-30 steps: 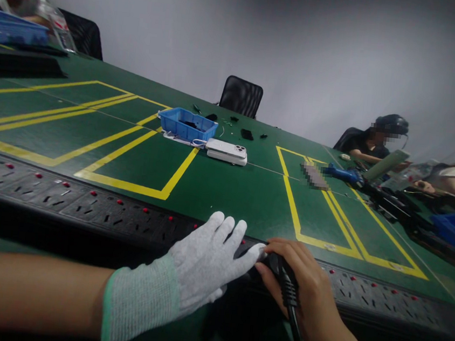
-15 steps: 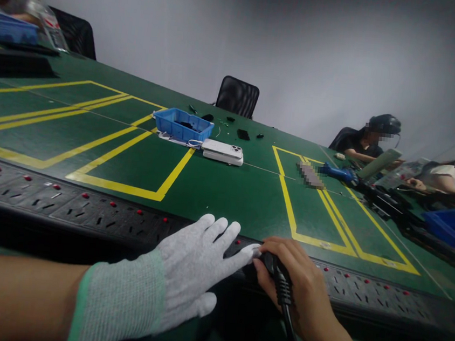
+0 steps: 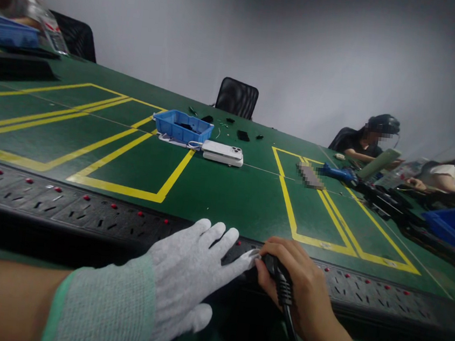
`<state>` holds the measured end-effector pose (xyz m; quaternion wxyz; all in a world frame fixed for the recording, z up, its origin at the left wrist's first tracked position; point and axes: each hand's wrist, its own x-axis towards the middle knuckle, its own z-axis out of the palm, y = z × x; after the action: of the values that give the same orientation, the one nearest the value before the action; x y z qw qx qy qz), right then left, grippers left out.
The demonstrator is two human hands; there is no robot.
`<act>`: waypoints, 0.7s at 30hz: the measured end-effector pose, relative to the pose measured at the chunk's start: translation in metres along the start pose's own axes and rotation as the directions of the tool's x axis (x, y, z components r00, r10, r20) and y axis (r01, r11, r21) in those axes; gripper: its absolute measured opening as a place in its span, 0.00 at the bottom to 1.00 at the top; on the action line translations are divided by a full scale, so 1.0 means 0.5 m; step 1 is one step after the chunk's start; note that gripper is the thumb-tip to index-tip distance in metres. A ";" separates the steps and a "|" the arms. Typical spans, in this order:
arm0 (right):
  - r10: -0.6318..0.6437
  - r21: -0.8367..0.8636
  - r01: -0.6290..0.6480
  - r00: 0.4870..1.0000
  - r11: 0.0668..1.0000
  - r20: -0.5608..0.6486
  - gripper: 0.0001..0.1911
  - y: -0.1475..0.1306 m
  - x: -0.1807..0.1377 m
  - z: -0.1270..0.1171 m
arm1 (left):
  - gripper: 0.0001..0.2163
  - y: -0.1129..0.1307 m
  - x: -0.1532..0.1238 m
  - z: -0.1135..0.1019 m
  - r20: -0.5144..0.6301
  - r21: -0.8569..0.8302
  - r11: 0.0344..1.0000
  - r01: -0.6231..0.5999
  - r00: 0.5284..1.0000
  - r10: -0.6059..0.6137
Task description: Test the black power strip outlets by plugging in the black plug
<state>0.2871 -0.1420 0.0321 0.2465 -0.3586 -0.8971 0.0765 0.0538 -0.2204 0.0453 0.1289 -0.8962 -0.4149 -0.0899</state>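
Note:
My left hand point(image 3: 184, 274) wears a pale grey knit glove with a green cuff and lies palm down, fingers spread, over the front edge of a long black power strip point(image 3: 100, 217). Its index fingertip meets the thumb and index finger of my bare right hand point(image 3: 298, 275); whether they pinch the glove fabric I cannot tell. My right hand is closed around a black power plug, whose ribbed cable point(image 3: 284, 293) runs down toward me. The plug's front end is hidden by my fingers.
On the green table point(image 3: 224, 197) with yellow tape outlines stand a blue bin point(image 3: 183, 128) and a white phone on a white block point(image 3: 223, 154). Small black pieces lie behind. A mesh chair point(image 3: 237, 98) is beyond. Co-workers sit at the right and far left; a blue-handled tool lies right.
My left hand has drawn slightly left and down, and the glove's index finger looks more stretched at its tip. My right hand has hardly moved.

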 end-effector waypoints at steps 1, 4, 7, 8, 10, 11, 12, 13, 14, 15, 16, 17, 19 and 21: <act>-0.004 0.007 0.004 1.000 1.000 0.002 0.04 0.001 -0.001 0.000 | 0.31 0.000 0.001 0.001 0.003 0.005 1.000 0.004 1.000 -0.004; -0.009 0.022 0.009 1.000 1.000 0.009 0.04 0.001 -0.001 0.000 | 0.32 -0.002 0.007 0.004 0.012 -0.010 1.000 -0.007 1.000 0.007; -0.007 0.026 0.006 1.000 1.000 0.010 0.04 0.001 -0.001 -0.001 | 0.33 -0.005 0.012 0.007 0.013 -0.030 1.000 -0.008 1.000 0.009; -0.006 0.028 0.006 1.000 1.000 0.011 0.04 0.001 0.000 -0.001 | 0.33 -0.006 0.013 0.009 0.014 -0.032 0.999 -0.001 1.000 0.002; -0.007 0.035 0.007 1.000 0.999 0.014 0.04 0.001 0.000 -0.002 | 0.33 -0.007 0.013 0.011 0.019 -0.032 0.999 0.008 1.000 -0.007; -0.007 0.037 0.007 1.000 0.999 0.015 0.05 0.001 0.000 -0.003 | 0.33 -0.006 0.013 0.013 0.021 -0.032 0.999 0.008 1.000 -0.007; -0.007 0.039 0.006 1.000 0.999 0.018 0.05 0.001 -0.001 -0.004 | 0.33 -0.006 0.014 0.014 0.020 -0.032 0.999 0.007 1.000 -0.006; -0.005 0.040 0.004 1.000 0.999 0.021 0.05 0.001 -0.001 -0.005 | 0.33 -0.005 0.014 0.015 0.019 -0.031 1.000 0.005 1.000 -0.005; -0.004 0.040 0.003 1.000 0.999 0.023 0.05 0.000 -0.001 -0.005 | 0.33 -0.005 0.014 0.015 0.021 -0.030 1.000 0.005 1.000 -0.004; -0.001 0.039 0.000 1.000 0.999 0.027 0.05 0.000 -0.001 -0.006 | 0.33 -0.004 0.015 0.016 0.022 -0.029 1.000 0.004 1.000 -0.003; 0.001 0.036 -0.002 1.000 0.999 0.026 0.05 0.000 -0.001 -0.006 | 0.33 -0.004 0.015 0.017 0.023 -0.027 1.000 0.005 1.000 -0.004; 0.003 0.033 -0.004 1.000 0.999 0.025 0.05 0.000 -0.001 -0.006 | 0.33 -0.003 0.015 0.018 0.025 -0.025 1.000 0.006 1.000 -0.005; 0.005 0.027 -0.006 1.000 1.000 0.025 0.05 0.001 -0.002 -0.006 | 0.32 -0.004 0.016 0.019 0.020 -0.021 1.000 0.006 1.000 -0.006; 0.004 0.026 -0.004 1.000 1.000 0.027 0.05 0.001 -0.001 -0.005 | 0.32 -0.004 0.016 0.018 0.010 -0.022 1.000 0.002 1.000 -0.002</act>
<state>0.2892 -0.1420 0.0338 0.2388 -0.3563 -0.8985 0.0933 0.0579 -0.2105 0.0391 0.1169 -0.8975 -0.4155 -0.0903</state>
